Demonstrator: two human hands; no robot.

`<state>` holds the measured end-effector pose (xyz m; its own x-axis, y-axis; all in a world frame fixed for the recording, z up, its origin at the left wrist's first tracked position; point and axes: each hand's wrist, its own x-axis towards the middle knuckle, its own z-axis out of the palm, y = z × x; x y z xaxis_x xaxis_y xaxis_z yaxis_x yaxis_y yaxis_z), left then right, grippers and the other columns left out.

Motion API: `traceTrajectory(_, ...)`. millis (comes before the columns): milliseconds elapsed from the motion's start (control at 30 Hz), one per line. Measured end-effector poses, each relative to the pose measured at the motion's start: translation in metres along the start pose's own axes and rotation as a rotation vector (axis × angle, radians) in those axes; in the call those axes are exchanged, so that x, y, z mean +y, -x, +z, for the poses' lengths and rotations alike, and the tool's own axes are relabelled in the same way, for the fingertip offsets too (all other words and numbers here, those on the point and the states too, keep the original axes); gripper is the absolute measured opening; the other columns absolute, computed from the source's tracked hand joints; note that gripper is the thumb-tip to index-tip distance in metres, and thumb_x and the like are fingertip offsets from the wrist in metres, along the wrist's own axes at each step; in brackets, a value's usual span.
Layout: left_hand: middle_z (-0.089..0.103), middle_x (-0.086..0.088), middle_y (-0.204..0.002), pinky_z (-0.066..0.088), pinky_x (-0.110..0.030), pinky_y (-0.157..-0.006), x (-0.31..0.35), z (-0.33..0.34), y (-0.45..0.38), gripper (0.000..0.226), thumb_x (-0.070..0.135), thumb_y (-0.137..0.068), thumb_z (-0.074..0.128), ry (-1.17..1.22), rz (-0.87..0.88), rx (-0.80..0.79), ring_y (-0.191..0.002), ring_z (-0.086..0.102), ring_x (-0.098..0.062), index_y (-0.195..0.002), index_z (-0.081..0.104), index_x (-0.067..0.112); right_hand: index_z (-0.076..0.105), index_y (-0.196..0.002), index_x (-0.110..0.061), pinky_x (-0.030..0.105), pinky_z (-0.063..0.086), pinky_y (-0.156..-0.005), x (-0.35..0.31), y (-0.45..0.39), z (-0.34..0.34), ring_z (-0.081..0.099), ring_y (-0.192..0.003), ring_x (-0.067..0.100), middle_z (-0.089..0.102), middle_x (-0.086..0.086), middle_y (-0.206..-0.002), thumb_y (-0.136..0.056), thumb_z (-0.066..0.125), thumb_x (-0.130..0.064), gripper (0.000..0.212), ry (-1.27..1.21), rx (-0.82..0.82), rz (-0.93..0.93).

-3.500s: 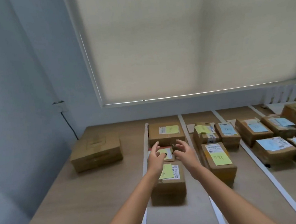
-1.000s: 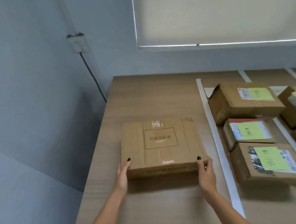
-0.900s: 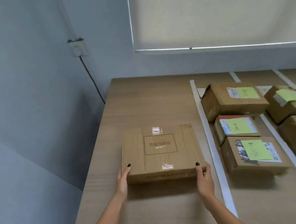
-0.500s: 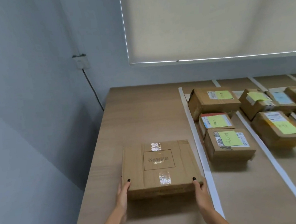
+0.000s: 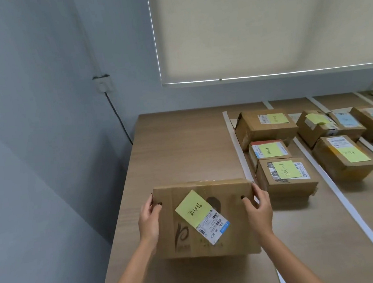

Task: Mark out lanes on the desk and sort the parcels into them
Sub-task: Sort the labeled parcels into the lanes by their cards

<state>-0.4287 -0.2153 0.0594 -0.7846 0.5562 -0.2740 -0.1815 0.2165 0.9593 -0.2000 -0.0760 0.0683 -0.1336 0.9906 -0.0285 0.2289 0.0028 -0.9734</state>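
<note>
The desk point(image 5: 181, 146) is stretching from the grey wall on the left toward the window blind point(image 5: 260, 23), its wooden top divided by white tape strips point(image 5: 240, 158) running front to back into lanes. A flat cardboard parcel point(image 5: 206, 218) is sitting tilted up at the near left of the desk, left of the first strip, its broad face turned toward the camera; whether its lower edge is touching the desk is unclear. The left hand point(image 5: 148, 221) is gripping the parcel's left edge, thumb on the face and fingers wrapped behind, while the right hand point(image 5: 258, 209) is gripping the right edge the same way. In the first lane to the right, three smaller parcels are lying in a row: a far parcel point(image 5: 264, 125), a middle parcel with a red edge point(image 5: 268, 152) and a near parcel point(image 5: 285, 175), each carrying a yellow note. More parcels point(image 5: 341, 155) are lying in the lanes further right. On the held parcel a yellow sticky note point(image 5: 192, 208) with handwriting is overlapping a white shipping label point(image 5: 213, 227), both lying askew. A wall socket point(image 5: 103, 84) is hanging above the desk's far left corner with a black cable point(image 5: 118, 118) running down from it.
</note>
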Motion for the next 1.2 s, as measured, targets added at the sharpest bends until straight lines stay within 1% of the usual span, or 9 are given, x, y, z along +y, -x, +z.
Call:
traceTrajectory(100, 0.048, -0.001, -0.137, 0.053, -0.035, -0.087, -0.018, -0.005, -0.001, 0.057, 0.008, -0.092, 0.052, -0.101, -0.069, -0.099, -0.107, 0.06, -0.017, -0.144, 0.034, 0.025, 0.036, -0.142, -0.022, 0.032, 0.041, -0.102, 0.016, 0.001, -0.001, 0.044, -0.125, 0.016, 0.043, -0.002, -0.14, -0.087, 0.059, -0.011, 0.061, 0.12, -0.126, 0.115)
traceTrajectory(200, 0.042, -0.004, -0.144, 0.044, -0.032, -0.097, -0.035, -0.012, -0.001, 0.066, 0.001, -0.089, 0.054, -0.228, -0.112, -0.149, -0.124, 0.049, -0.022, -0.146, 0.027, 0.02, 0.023, -0.148, -0.023, 0.042, 0.037, -0.108, 0.038, 0.005, -0.006, 0.04, -0.132, 0.023, 0.036, 0.0, -0.148, -0.09, 0.057, -0.016, 0.067, 0.214, -0.265, 0.266)
traceTrajectory(300, 0.04, -0.01, -0.146, 0.038, -0.035, -0.101, -0.045, -0.02, -0.002, 0.064, 0.005, -0.09, 0.056, -0.285, -0.173, -0.157, -0.128, 0.044, -0.026, -0.146, 0.027, 0.012, 0.035, -0.141, -0.021, 0.04, 0.047, -0.094, 0.053, 0.008, -0.013, 0.056, -0.112, 0.022, 0.054, 0.002, -0.129, -0.09, 0.056, -0.038, 0.057, 0.188, -0.33, 0.484)
traceTrajectory(400, 0.058, -0.009, -0.126, 0.048, -0.033, -0.089, -0.052, -0.024, 0.007, 0.047, 0.017, -0.095, 0.051, -0.239, -0.235, -0.2, -0.103, 0.059, -0.021, -0.14, 0.04, 0.014, 0.051, -0.122, -0.018, 0.033, 0.048, -0.08, 0.059, 0.013, -0.016, 0.062, -0.093, 0.017, 0.063, -0.001, -0.104, -0.089, 0.05, -0.052, 0.047, 0.163, -0.388, 0.576)
traceTrajectory(500, 0.062, -0.005, -0.118, 0.051, -0.039, -0.089, -0.054, -0.024, 0.013, 0.043, 0.025, -0.097, 0.046, -0.187, -0.27, -0.221, -0.101, 0.062, -0.022, -0.139, 0.04, 0.02, 0.053, -0.117, -0.02, 0.034, 0.05, -0.082, 0.059, 0.014, -0.015, 0.063, -0.094, 0.02, 0.064, 0.002, -0.106, -0.09, 0.048, -0.052, 0.042, 0.144, -0.37, 0.567)
traceTrajectory(667, 0.06, -0.008, -0.122, 0.048, -0.046, -0.096, -0.03, -0.017, 0.014, 0.043, 0.026, -0.098, 0.043, -0.156, -0.242, -0.242, -0.107, 0.059, -0.026, -0.141, 0.038, 0.019, 0.059, -0.113, -0.018, 0.027, 0.048, -0.067, 0.038, 0.004, -0.022, 0.063, -0.089, 0.015, 0.064, -0.002, -0.1, -0.091, 0.051, -0.045, 0.036, 0.136, -0.303, 0.449)
traceTrajectory(767, 0.061, -0.009, -0.121, 0.048, -0.047, -0.096, -0.007, -0.007, 0.012, 0.043, 0.027, -0.098, 0.043, -0.119, -0.193, -0.245, -0.108, 0.06, -0.028, -0.14, 0.038, 0.021, 0.06, -0.113, -0.019, 0.028, 0.049, -0.068, 0.021, -0.007, -0.032, 0.063, -0.091, 0.017, 0.066, 0.0, -0.102, -0.09, 0.054, -0.042, 0.033, 0.078, -0.267, 0.383)
traceTrajectory(933, 0.062, -0.01, -0.121, 0.05, -0.043, -0.092, 0.022, 0.021, 0.025, 0.04, 0.022, -0.099, 0.043, 0.006, -0.132, -0.271, -0.107, 0.061, -0.028, -0.138, 0.041, 0.021, 0.06, -0.115, -0.021, 0.033, 0.052, -0.077, 0.003, -0.024, -0.061, 0.063, -0.096, 0.019, 0.066, 0.001, -0.108, -0.089, 0.056, -0.039, 0.032, 0.029, -0.223, 0.278)
traceTrajectory(1200, 0.062, -0.007, -0.117, 0.051, -0.031, -0.073, 0.02, 0.104, 0.082, 0.038, 0.018, -0.098, 0.043, 0.029, -0.079, -0.26, -0.098, 0.06, -0.022, -0.136, 0.044, 0.019, 0.056, -0.112, -0.022, 0.024, 0.044, -0.062, 0.013, -0.048, -0.164, 0.06, -0.089, 0.013, 0.062, -0.004, -0.099, -0.091, 0.054, -0.039, 0.027, -0.016, -0.196, 0.246)
